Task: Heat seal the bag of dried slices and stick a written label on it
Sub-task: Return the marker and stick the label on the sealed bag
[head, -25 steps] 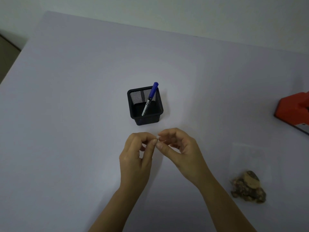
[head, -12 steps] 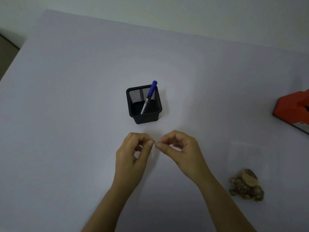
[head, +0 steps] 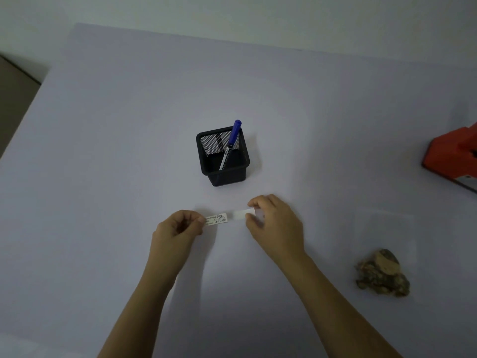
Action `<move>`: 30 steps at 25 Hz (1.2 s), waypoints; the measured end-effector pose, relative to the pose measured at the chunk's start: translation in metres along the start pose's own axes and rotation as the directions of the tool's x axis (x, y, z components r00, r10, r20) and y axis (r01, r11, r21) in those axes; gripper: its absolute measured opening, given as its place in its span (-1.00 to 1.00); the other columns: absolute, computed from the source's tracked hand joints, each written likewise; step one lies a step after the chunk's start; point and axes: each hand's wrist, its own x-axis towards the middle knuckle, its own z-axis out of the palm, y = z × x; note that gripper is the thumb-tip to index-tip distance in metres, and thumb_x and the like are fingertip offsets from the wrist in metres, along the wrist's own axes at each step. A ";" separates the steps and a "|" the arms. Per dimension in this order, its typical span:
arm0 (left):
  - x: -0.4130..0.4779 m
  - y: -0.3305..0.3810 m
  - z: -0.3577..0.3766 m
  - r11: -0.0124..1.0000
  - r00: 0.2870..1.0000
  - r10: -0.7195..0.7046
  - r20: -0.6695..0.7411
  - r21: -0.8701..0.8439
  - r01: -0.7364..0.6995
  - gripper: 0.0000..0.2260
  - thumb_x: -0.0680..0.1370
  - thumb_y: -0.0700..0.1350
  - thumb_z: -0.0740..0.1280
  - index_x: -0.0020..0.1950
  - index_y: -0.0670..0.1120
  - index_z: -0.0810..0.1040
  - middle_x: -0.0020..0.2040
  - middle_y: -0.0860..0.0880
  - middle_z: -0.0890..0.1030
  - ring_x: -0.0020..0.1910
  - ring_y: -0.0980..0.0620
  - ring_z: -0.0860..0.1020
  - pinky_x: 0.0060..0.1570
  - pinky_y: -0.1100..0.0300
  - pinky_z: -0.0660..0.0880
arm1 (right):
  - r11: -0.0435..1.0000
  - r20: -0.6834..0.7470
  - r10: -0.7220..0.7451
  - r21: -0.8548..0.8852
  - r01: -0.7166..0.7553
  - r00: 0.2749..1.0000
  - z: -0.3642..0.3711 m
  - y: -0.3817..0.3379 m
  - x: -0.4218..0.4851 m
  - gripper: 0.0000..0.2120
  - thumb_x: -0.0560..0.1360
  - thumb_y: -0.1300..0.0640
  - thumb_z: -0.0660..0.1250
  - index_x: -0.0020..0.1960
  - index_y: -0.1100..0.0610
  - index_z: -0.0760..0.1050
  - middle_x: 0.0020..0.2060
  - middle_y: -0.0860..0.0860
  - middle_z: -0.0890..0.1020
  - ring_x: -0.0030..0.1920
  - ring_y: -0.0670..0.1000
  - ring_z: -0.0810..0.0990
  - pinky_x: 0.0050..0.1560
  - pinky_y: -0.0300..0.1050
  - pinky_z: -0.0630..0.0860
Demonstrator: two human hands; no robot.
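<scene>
My left hand (head: 178, 228) pinches the left end of a small white label (head: 218, 218) with dark writing on it. My right hand (head: 275, 223) pinches a blank white strip (head: 241, 213), which looks like the label's backing; the two pieces lie end to end with a small gap between them. A clear plastic bag (head: 384, 236) lies flat at the right, with brown dried slices (head: 382, 273) heaped in its near end. The bag's far end is hard to see against the table.
A black mesh pen holder (head: 223, 174) stands just beyond my hands, with a blue-capped marker (head: 231, 144) leaning in it. An orange heat sealer (head: 454, 157) sits at the right edge, partly cut off. The pale table's (head: 103, 151) left edge runs diagonally at the far left.
My hands were pinched together at one point. They have now drawn apart, and the written label and the blank strip show between them as two pieces.
</scene>
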 end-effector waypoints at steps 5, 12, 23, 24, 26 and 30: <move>-0.023 0.023 0.032 0.998 0.998 0.066 0.005 -0.021 -0.066 -0.89 0.53 -0.16 0.31 -0.16 -0.06 0.61 -0.27 -0.05 0.64 -0.30 0.11 0.53 -0.22 0.22 0.45 | 0.993 -0.113 -0.088 0.075 0.096 0.990 -0.020 0.000 -0.009 -0.80 0.44 0.05 0.36 0.04 0.07 0.55 0.03 -0.03 0.56 -0.03 -0.04 0.53 -0.20 -0.24 0.47; -0.054 0.050 0.127 0.996 0.976 0.069 0.208 -0.074 -0.055 -0.91 0.52 -0.16 0.34 -0.14 -0.06 0.63 -0.26 -0.06 0.64 -0.21 0.01 0.58 -0.08 0.10 0.54 | 0.958 -0.390 0.236 0.245 -0.146 0.890 -0.114 0.098 -0.059 -0.88 0.44 0.23 0.38 -0.03 0.11 0.55 -0.14 -0.06 0.57 -0.14 -0.06 0.53 -0.12 -0.28 0.45; -0.070 0.078 0.267 0.961 0.943 0.092 0.321 0.220 -0.168 -0.93 0.49 -0.16 0.37 -0.18 -0.09 0.63 -0.30 -0.03 0.65 -0.29 0.05 0.59 -0.12 0.19 0.59 | 0.712 -0.023 0.611 0.454 -0.536 0.791 -0.169 0.203 -0.068 -0.67 0.39 0.04 0.45 0.08 0.06 0.43 -0.17 -0.04 0.62 -0.18 -0.09 0.57 -0.16 -0.23 0.44; -0.069 0.076 0.270 0.949 0.951 0.090 0.297 0.266 -0.172 -0.92 0.49 -0.15 0.37 -0.18 -0.08 0.63 -0.30 -0.01 0.65 -0.30 0.06 0.58 -0.15 0.22 0.57 | 0.708 -0.012 0.602 0.471 -0.527 0.798 -0.167 0.203 -0.067 -0.67 0.39 0.06 0.46 0.07 0.05 0.43 -0.19 -0.05 0.62 -0.19 -0.10 0.57 -0.16 -0.23 0.45; -0.067 0.071 0.272 0.942 0.961 0.083 0.263 0.295 -0.161 -0.92 0.49 -0.14 0.37 -0.19 -0.08 0.62 -0.32 0.00 0.64 -0.31 0.07 0.58 -0.19 0.23 0.54 | 0.720 -0.030 0.585 0.479 -0.503 0.810 -0.163 0.204 -0.067 -0.70 0.38 0.10 0.47 0.04 0.05 0.44 -0.25 -0.07 0.62 -0.22 -0.13 0.57 -0.11 -0.20 0.49; -0.066 0.065 0.275 0.948 0.967 0.066 0.246 0.288 -0.138 -0.92 0.49 -0.13 0.37 -0.21 -0.06 0.62 -0.31 0.00 0.64 -0.30 0.05 0.58 -0.19 0.21 0.54 | 0.736 -0.038 0.551 0.493 -0.464 0.833 -0.160 0.208 -0.069 -0.71 0.38 0.18 0.46 0.04 0.07 0.46 -0.30 -0.12 0.57 -0.26 -0.18 0.55 -0.12 -0.20 0.50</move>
